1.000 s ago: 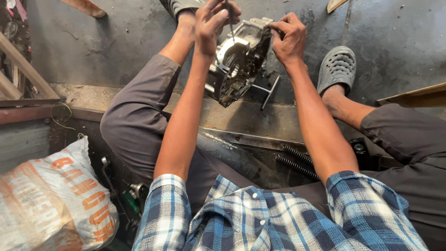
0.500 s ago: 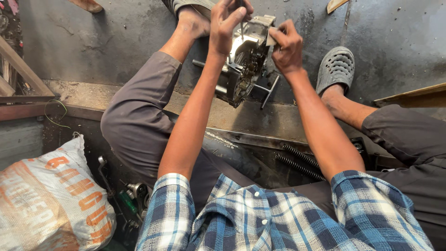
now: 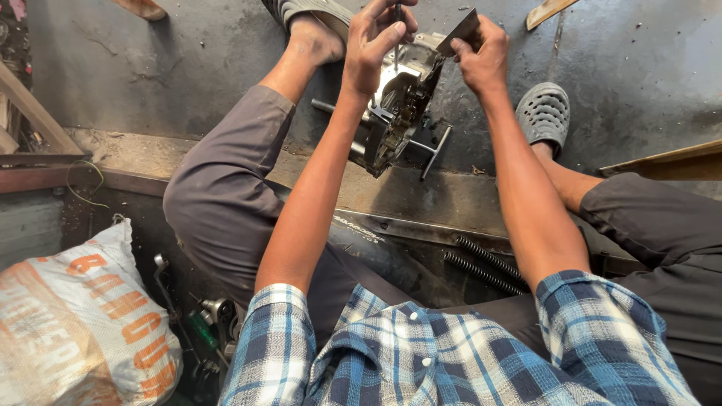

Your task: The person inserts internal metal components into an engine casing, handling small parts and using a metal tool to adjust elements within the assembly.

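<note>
Now | left hand (image 3: 372, 46) pinches thin metal rod (image 3: 397, 22) above shiny grey metal engine case (image 3: 395, 113) | right hand (image 3: 481, 60) grips flat dark metal piece (image 3: 460, 31) above case | case looks tilted, might tip over

Engine casing (image 3: 395, 113): cast metal, bright and semi-glossy on its upper face, dull and oil-darkened along the side, with plain steel rods; the left hand (image 3: 376, 41) grips a thin metal tool, the right hand (image 3: 481, 56) a flat, matt grey metal plate (image 3: 460, 31). Floor (image 3: 639, 83): rough, stained concrete, matt; coil springs (image 3: 485, 263) of dark, greasy steel; sandal (image 3: 545, 113) of matt grey moulded rubber or plastic. Shirt (image 3: 451, 353) of soft checked cotton cloth, trousers (image 3: 226, 203) of smooth matt grey fabric, sack (image 3: 75, 323) of woven plastic with a faint sheen.
</note>
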